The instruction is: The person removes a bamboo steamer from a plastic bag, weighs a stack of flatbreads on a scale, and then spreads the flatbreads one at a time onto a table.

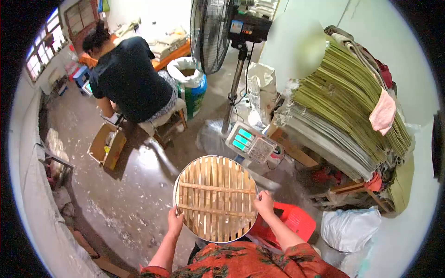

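Note:
A round bamboo slatted rack [217, 199] with a thin pale rim and two cross strips is held before my body, its slatted face toward me. My left hand [175, 220] is closed on its lower left rim. On the right side, my right hand [264, 203] grips the rim with bent fingers. Just beyond the rack stands a digital scale [252, 144] with lit green displays. A red plastic basket [296, 223] lies below my right forearm, partly hidden by the rack and arm.
A person in a dark shirt [127, 69] sits on a stool at the upper left, beside a cardboard box [107, 143]. A standing fan [213, 37] rises ahead. Stacked green and grey sheets [343, 102] fill the right side, with a white plastic bag [350, 228] below.

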A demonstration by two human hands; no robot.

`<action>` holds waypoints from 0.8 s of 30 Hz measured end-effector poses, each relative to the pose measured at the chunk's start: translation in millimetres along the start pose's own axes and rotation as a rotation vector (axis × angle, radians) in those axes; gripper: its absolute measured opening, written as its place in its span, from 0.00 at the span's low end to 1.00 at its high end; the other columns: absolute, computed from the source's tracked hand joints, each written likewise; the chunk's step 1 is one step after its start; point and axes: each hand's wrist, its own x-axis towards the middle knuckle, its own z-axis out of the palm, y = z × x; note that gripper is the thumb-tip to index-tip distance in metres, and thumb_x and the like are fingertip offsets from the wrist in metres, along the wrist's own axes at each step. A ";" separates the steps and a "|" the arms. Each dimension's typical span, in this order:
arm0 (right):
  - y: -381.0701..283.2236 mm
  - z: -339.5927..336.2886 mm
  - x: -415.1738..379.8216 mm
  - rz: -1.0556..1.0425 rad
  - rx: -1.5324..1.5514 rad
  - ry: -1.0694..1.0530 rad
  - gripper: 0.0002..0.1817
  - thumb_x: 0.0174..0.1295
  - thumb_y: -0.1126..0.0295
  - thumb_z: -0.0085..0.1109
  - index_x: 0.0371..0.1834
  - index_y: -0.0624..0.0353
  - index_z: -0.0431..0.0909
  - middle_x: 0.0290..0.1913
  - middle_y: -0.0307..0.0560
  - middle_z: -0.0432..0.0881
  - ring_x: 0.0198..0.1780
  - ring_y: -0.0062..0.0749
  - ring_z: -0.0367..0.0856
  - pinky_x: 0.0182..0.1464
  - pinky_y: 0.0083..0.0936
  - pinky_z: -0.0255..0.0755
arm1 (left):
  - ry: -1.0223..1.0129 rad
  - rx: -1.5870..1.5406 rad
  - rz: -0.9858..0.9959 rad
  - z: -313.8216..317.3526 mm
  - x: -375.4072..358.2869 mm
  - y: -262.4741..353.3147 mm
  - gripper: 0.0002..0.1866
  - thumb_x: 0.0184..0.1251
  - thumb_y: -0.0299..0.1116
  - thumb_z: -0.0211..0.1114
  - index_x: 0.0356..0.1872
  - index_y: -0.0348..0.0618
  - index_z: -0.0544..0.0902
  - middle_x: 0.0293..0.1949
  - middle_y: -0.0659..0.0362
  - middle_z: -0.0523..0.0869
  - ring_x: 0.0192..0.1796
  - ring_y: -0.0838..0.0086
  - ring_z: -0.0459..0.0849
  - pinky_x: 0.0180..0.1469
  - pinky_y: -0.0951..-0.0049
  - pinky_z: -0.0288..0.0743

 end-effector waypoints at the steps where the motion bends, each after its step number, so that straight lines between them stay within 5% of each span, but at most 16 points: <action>1: -0.7 -3.2 0.6 -0.010 0.019 0.009 0.07 0.43 0.73 0.57 0.25 0.62 0.71 0.32 0.52 0.75 0.34 0.48 0.74 0.38 0.36 0.69 | -0.023 -0.165 -0.151 0.8 -10.6 7.3 0.29 0.52 0.27 0.63 0.58 0.36 0.68 0.50 0.51 0.75 0.47 0.64 0.77 0.49 0.69 0.72; 2: -0.7 -4.1 -0.5 0.069 0.257 -0.121 0.06 0.44 0.74 0.55 0.25 0.62 0.69 0.30 0.50 0.73 0.33 0.44 0.74 0.35 0.35 0.68 | -0.052 -0.325 -0.302 -1.9 -22.4 9.3 0.29 0.53 0.27 0.63 0.59 0.36 0.68 0.49 0.52 0.76 0.44 0.66 0.78 0.46 0.70 0.74; 5: 7.7 -9.7 -1.9 0.341 0.830 -0.516 0.07 0.46 0.82 0.47 0.28 0.59 0.65 0.25 0.41 0.70 0.27 0.32 0.75 0.24 0.30 0.67 | -0.089 -0.424 -0.337 0.1 -51.6 18.4 0.27 0.54 0.26 0.62 0.58 0.40 0.68 0.47 0.56 0.76 0.42 0.69 0.77 0.39 0.71 0.74; 8: 18.9 6.7 8.8 0.308 1.146 -0.604 0.16 0.37 0.86 0.45 0.32 0.59 0.65 0.26 0.39 0.69 0.25 0.32 0.75 0.19 0.32 0.75 | -0.085 -0.687 -0.480 -4.8 -73.5 36.6 0.25 0.56 0.26 0.60 0.58 0.45 0.68 0.48 0.57 0.74 0.39 0.71 0.77 0.34 0.71 0.75; 10: -31.6 -37.3 -1.2 0.344 1.288 -0.668 0.15 0.37 0.86 0.44 0.31 0.59 0.64 0.30 0.43 0.72 0.26 0.34 0.77 0.26 0.37 0.79 | 0.194 -0.724 -0.428 -14.8 -91.1 31.2 0.23 0.58 0.25 0.57 0.57 0.45 0.67 0.48 0.58 0.72 0.38 0.72 0.77 0.33 0.72 0.75; 12: -69.4 -80.9 -3.0 0.216 1.398 -0.681 0.15 0.38 0.85 0.44 0.31 0.56 0.62 0.30 0.40 0.71 0.22 0.31 0.73 0.21 0.24 0.75 | 0.372 -0.847 -0.393 -26.5 -110.1 12.4 0.21 0.59 0.25 0.55 0.55 0.46 0.67 0.47 0.58 0.71 0.38 0.74 0.76 0.32 0.75 0.74; 14: -80.3 -108.3 13.1 0.039 1.537 -0.643 0.16 0.38 0.84 0.45 0.33 0.56 0.65 0.31 0.40 0.73 0.28 0.31 0.76 0.28 0.27 0.77 | 0.549 -0.775 -0.343 -48.2 -131.3 -7.1 0.18 0.60 0.24 0.54 0.53 0.46 0.68 0.46 0.59 0.71 0.36 0.75 0.76 0.31 0.75 0.73; 18: -122.8 -251.4 26.1 -0.132 1.738 -0.394 0.17 0.39 0.82 0.49 0.36 0.55 0.70 0.35 0.40 0.76 0.37 0.32 0.76 0.42 0.31 0.75 | 0.662 -0.798 -0.434 -72.8 -187.7 -52.5 0.16 0.60 0.26 0.57 0.49 0.46 0.68 0.43 0.59 0.74 0.31 0.75 0.78 0.26 0.74 0.71; 22: -116.4 -377.9 48.5 -0.439 1.761 0.111 0.17 0.43 0.81 0.53 0.39 0.57 0.71 0.39 0.41 0.76 0.44 0.35 0.75 0.51 0.36 0.72 | 0.700 -0.881 -0.544 -50.0 -246.1 -117.5 0.13 0.58 0.24 0.56 0.44 0.44 0.68 0.32 0.58 0.74 0.20 0.74 0.74 0.16 0.76 0.64; 23: -111.6 -402.8 58.4 -0.415 1.720 0.315 0.14 0.45 0.78 0.57 0.37 0.55 0.71 0.38 0.39 0.75 0.41 0.31 0.75 0.42 0.32 0.73 | 0.705 -0.897 -0.542 -40.4 -263.6 -118.2 0.13 0.58 0.24 0.56 0.44 0.44 0.68 0.32 0.58 0.74 0.20 0.74 0.74 0.16 0.76 0.64; 24: -93.3 -427.5 86.3 -0.669 1.599 0.465 0.13 0.45 0.76 0.59 0.35 0.53 0.70 0.34 0.37 0.75 0.38 0.27 0.75 0.34 0.27 0.72 | 0.643 -0.896 -0.603 -30.3 -285.5 -115.4 0.12 0.58 0.24 0.55 0.42 0.46 0.68 0.33 0.60 0.74 0.22 0.74 0.75 0.18 0.75 0.66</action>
